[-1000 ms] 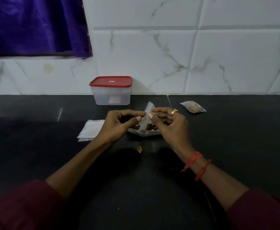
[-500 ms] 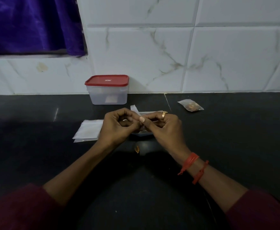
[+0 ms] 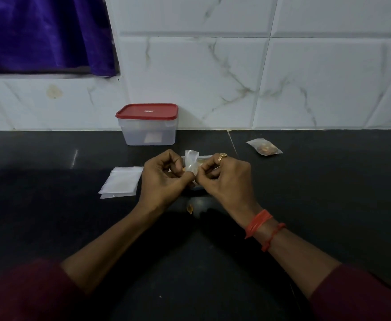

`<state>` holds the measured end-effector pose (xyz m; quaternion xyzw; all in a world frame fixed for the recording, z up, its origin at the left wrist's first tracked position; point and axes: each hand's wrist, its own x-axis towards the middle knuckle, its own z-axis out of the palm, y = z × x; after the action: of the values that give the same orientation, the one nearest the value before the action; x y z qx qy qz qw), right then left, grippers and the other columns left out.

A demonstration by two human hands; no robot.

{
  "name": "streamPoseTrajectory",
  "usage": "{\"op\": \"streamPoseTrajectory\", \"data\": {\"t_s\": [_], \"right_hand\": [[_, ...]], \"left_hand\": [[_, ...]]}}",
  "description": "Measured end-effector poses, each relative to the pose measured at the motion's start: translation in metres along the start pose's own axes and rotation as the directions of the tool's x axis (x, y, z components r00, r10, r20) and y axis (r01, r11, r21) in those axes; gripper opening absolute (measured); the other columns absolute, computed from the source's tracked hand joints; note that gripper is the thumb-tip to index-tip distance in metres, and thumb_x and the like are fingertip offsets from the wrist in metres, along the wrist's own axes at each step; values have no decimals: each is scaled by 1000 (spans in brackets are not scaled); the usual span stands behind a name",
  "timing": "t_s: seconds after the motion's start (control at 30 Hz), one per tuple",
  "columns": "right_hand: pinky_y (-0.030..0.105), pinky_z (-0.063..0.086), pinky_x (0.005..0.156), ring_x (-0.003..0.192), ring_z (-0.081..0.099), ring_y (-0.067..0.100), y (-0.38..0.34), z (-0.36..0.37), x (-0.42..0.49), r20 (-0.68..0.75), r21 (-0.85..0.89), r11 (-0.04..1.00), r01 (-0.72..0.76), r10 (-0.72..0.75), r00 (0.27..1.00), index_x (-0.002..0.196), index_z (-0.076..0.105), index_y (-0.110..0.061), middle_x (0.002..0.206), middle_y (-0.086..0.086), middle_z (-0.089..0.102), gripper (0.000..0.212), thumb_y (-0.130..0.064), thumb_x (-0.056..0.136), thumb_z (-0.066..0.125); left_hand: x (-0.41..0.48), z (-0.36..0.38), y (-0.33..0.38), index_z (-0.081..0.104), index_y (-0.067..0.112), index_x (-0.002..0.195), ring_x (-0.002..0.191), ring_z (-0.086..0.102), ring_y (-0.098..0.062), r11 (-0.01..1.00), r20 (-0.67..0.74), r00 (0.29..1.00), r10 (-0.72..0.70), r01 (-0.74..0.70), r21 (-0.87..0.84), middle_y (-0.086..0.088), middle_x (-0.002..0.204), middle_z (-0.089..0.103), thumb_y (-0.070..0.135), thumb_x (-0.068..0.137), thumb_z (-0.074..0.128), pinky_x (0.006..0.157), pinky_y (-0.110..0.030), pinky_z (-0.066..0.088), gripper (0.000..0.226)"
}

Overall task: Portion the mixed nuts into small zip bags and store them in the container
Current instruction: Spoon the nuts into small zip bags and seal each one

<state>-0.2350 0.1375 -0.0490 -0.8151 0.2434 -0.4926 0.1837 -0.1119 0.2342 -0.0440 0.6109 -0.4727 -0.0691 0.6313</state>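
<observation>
A small zip bag (image 3: 191, 159) stands nearly upright between the two hands, its long axis vertical and its free end pointing up and slightly toward the far wall. It is clear, thin and crumpled; what it holds cannot be made out. The left hand (image 3: 163, 179) and right hand (image 3: 228, 179) each pinch its lower part with curled fingers, above the middle of the black counter (image 3: 317, 205), nearer than the red-lidded container (image 3: 148, 133). A filled bag (image 3: 264, 147) lies far right.
</observation>
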Motion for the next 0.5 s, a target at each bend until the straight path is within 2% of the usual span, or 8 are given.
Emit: {"op": "streamPoseTrajectory", "data": {"t_s": [0.13,0.23,0.3,0.4,0.5], "right_hand": [[12,53,63,60,67,0,2,-4,2,1,10,999,-34,34,999,74,69,-20,68,-10,70,11,-19,76,80],[23,58,66,66,70,2,3,-4,2,27,22,1000,-16,16,1000,84,69,-18,75,-8,73,10,-19,80,79],[27,59,63,68,70,3,2,-5,1,65,73,997,12,-17,998,94,63,-16,78,-7,72,21,-13,81,79],[27,58,60,69,69,5,-2,-8,-1,109,68,986,150,-156,982,96,60,-15,79,-5,68,24,-7,82,78],[30,55,62,70,62,5,-1,-9,-2,106,26,971,237,-239,965,87,64,-15,79,-7,64,17,-2,80,73]], "left_hand": [[3,-4,2,56,1,73,62,64,-26,998,-35,999,16,-14,66,-14,68,61,-8,73,73,59,-30,58,19],[0,-2,1,60,10,81,60,61,-15,990,-62,997,47,-38,136,-1,68,62,7,70,74,59,-32,56,18],[-3,-1,0,61,18,87,63,62,-11,982,-45,998,45,-36,187,5,71,63,23,68,73,61,-31,56,23],[-4,-1,-2,63,26,87,66,64,-9,958,-31,998,57,-46,283,8,74,65,44,70,71,63,-36,58,26],[-2,-4,-3,66,27,83,67,65,-6,944,-53,997,56,-36,327,11,73,67,41,78,74,66,-40,60,17]]}}
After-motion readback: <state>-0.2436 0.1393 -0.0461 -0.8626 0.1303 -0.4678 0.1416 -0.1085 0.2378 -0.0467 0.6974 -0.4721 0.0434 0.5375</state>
